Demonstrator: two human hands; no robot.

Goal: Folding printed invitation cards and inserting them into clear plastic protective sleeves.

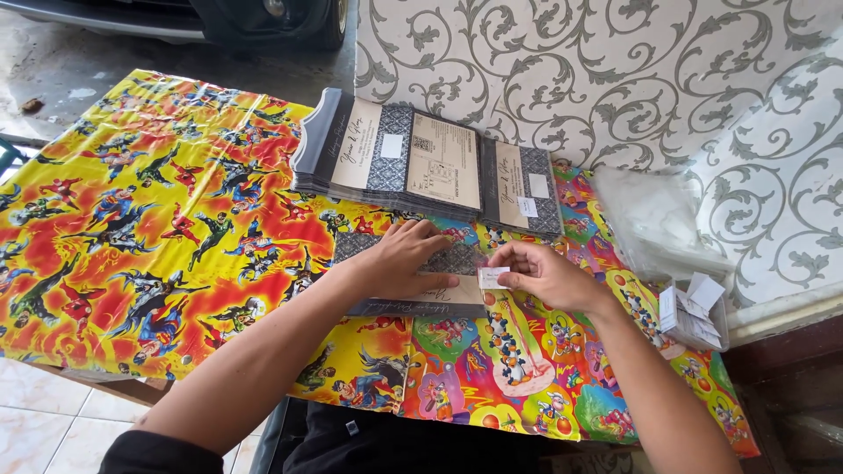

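My left hand [406, 260] lies flat, fingers together, on a grey patterned card [439, 294] with a beige band, pressing it onto the table. My right hand [537, 272] pinches a small white label [492, 278] between thumb and fingers, right at the card's right edge. Behind my hands sit two stacks of similar cards in clear sleeves, a wide stack [395, 158] and a narrower stack [522, 186].
The table wears a bright cartoon-print cloth [158, 219]. A heap of clear plastic sleeves [654, 219] and a small box of white labels [694, 312] lie at the right. A scroll-patterned wall [615, 79] rises behind. A vehicle bumper [219, 17] shows at the top left.
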